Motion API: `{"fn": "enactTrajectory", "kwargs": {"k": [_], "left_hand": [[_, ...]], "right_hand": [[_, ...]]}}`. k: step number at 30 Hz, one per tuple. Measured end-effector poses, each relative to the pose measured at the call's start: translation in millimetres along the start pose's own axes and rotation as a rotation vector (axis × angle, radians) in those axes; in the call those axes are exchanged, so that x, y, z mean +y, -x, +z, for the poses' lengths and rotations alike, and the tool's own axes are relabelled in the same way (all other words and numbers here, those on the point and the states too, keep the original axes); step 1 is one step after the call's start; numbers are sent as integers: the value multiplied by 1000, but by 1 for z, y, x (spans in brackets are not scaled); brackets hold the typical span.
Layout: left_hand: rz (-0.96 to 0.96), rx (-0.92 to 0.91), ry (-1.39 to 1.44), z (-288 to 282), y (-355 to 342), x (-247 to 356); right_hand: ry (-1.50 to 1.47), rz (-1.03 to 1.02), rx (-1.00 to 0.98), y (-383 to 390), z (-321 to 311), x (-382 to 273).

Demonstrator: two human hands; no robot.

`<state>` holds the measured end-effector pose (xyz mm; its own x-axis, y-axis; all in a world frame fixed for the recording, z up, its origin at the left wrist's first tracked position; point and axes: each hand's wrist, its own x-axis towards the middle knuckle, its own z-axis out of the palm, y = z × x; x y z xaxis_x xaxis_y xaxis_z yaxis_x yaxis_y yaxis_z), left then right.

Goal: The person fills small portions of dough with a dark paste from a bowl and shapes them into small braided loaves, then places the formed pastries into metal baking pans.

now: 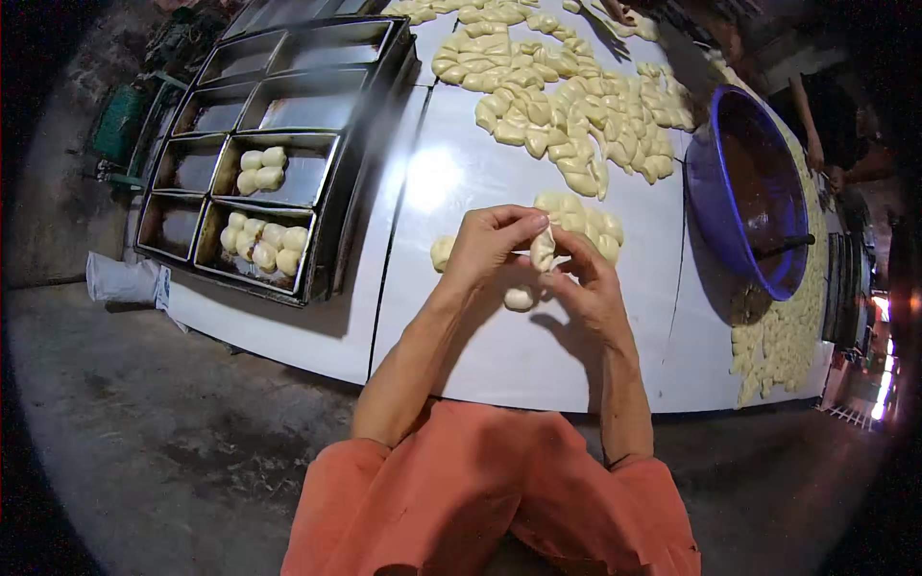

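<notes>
My left hand (pixel 492 248) and my right hand (pixel 578 278) pinch a pale, creased piece of dough (pixel 542 246) between them, above the white table. Just beyond them lies a cluster of dough pieces (pixel 591 223). A single dough ball (pixel 520 299) rests under my hands, and another small piece (pixel 443 252) is left of my left wrist.
Dark metal pans (pixel 281 94) at left hold dough balls (pixel 264 245) in two compartments. Many dough pieces (pixel 576 115) cover the table's (pixel 423 336) back and right edge. A purple basin (pixel 722 211) with dark liquid and a handled tool sits at right, near another person's arm (pixel 812 130).
</notes>
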<state>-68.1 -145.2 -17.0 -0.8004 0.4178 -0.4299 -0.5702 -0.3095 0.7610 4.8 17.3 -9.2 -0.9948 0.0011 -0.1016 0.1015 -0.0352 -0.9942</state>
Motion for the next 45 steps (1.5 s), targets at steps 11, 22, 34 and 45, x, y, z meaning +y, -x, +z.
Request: {"fn": "enactTrajectory", "kwargs": {"k": [11,22,34,45], "left_hand": [[183,-93,-240,-2,14,2],[71,-19,-287,2,30,-5],[190,271,-172,-31,51,-30],[531,343,-1132,-25,50,-54]], "right_hand": [[-108,-370,403,-16,29,1],[321,-111,245,-26,16,13],[-51,200,84,5,13,19],[67,260,60,-7,10,25]]}}
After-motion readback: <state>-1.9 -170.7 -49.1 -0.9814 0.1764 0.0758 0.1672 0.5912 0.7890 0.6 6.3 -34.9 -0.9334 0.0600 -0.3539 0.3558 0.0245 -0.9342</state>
